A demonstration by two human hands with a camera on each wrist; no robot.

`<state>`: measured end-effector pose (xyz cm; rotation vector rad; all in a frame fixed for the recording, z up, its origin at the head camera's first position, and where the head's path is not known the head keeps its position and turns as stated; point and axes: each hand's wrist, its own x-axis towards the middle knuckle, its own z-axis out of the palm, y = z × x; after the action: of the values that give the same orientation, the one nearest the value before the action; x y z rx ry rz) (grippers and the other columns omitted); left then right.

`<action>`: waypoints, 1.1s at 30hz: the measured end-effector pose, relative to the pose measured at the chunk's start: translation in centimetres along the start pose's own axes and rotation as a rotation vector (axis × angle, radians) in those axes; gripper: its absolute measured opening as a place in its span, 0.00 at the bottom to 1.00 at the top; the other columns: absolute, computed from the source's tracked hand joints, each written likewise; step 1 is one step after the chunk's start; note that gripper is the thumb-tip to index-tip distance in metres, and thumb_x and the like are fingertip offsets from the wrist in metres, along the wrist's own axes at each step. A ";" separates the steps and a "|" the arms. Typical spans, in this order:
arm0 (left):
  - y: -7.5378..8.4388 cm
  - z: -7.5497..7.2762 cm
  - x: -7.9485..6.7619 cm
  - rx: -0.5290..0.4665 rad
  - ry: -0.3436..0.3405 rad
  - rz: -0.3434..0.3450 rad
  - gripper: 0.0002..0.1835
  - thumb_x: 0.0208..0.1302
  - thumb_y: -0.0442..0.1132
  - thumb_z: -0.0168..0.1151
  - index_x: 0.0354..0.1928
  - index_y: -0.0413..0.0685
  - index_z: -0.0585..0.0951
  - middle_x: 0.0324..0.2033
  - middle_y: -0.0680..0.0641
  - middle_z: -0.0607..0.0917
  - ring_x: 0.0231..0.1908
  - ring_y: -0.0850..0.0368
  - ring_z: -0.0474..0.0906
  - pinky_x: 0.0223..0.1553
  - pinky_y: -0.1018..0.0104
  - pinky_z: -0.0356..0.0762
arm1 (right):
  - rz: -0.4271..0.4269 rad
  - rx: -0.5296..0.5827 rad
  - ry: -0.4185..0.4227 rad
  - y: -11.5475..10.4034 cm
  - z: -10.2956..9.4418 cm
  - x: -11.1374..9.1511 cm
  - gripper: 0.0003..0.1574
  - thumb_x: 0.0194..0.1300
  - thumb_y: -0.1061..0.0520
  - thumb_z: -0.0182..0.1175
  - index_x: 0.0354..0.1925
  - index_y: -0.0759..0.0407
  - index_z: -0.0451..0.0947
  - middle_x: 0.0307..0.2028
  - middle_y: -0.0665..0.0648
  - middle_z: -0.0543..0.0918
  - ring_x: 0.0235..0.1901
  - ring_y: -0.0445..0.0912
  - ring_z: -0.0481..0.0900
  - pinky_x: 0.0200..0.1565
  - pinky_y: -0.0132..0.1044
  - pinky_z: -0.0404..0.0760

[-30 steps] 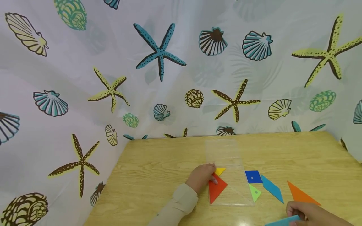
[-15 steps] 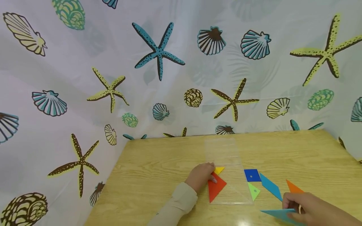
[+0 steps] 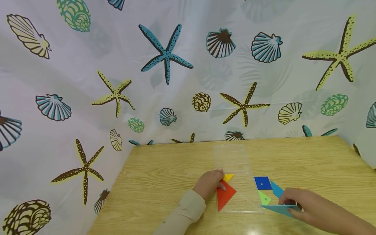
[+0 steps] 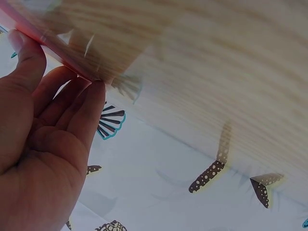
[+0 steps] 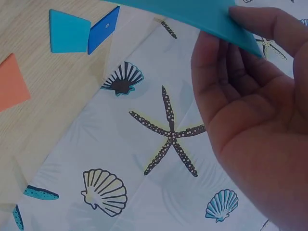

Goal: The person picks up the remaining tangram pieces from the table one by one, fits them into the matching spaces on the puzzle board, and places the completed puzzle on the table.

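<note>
My left hand [image 3: 208, 184] rests on the red triangle [image 3: 225, 197], thumb on its face, at the left side of a flat clear tray [image 3: 249, 197]. A yellow triangle [image 3: 229, 177] shows just beyond the fingers, partly covered by them. In the left wrist view the fingertips touch along the edge of the red piece [image 4: 57, 50]. My right hand [image 3: 306, 205] pinches a light-blue tangram triangle [image 3: 277, 210] between thumb and fingers, tilted almost edge-on. Its left tip overlaps the small green triangle [image 3: 264, 197] in the head view. The right wrist view shows the thumb over the held triangle [image 5: 192, 12].
A dark-blue square [image 3: 263, 183] lies right of the tray. Next to it is a blue parallelogram [image 3: 277, 188], partly hidden by my right hand. An orange triangle [image 5: 12, 84] lies farther right. A patterned cloth [image 3: 188, 71] hangs behind the wooden table [image 3: 164, 176].
My right hand has moved left and away from me with the light-blue triangle, now covering most of the orange triangle and part of the parallelogram. The left hand has stayed in place.
</note>
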<state>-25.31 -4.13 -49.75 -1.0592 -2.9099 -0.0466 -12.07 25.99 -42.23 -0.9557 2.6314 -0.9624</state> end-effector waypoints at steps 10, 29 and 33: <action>0.0 0.1 0.1 0.022 -0.015 -0.013 0.24 0.48 0.56 0.62 0.46 0.53 0.81 0.53 0.53 0.79 0.49 0.61 0.77 0.46 0.74 0.73 | -0.268 -0.067 0.080 -0.8 1.3 1.7 0.20 0.57 0.66 0.62 0.37 0.41 0.71 0.35 0.34 0.72 0.33 0.31 0.71 0.30 0.27 0.74; 0.0 0.1 -0.1 -0.020 -0.011 -0.004 0.20 0.50 0.57 0.60 0.42 0.55 0.82 0.54 0.53 0.78 0.54 0.61 0.74 0.52 0.73 0.70 | -0.604 -0.087 0.213 -0.5 4.6 5.9 0.12 0.61 0.64 0.61 0.34 0.47 0.72 0.40 0.46 0.77 0.39 0.37 0.74 0.40 0.20 0.71; 0.0 0.2 0.0 -0.027 -0.016 -0.010 0.20 0.50 0.56 0.60 0.42 0.55 0.82 0.54 0.53 0.78 0.54 0.61 0.74 0.52 0.73 0.70 | -0.538 -0.033 0.200 0.0 5.5 6.5 0.16 0.56 0.68 0.63 0.33 0.47 0.72 0.42 0.47 0.78 0.40 0.39 0.76 0.40 0.22 0.73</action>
<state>-25.28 -4.14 -49.95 -1.0541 -2.9371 -0.0782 -15.09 19.08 -46.15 -1.7126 2.5975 -1.1746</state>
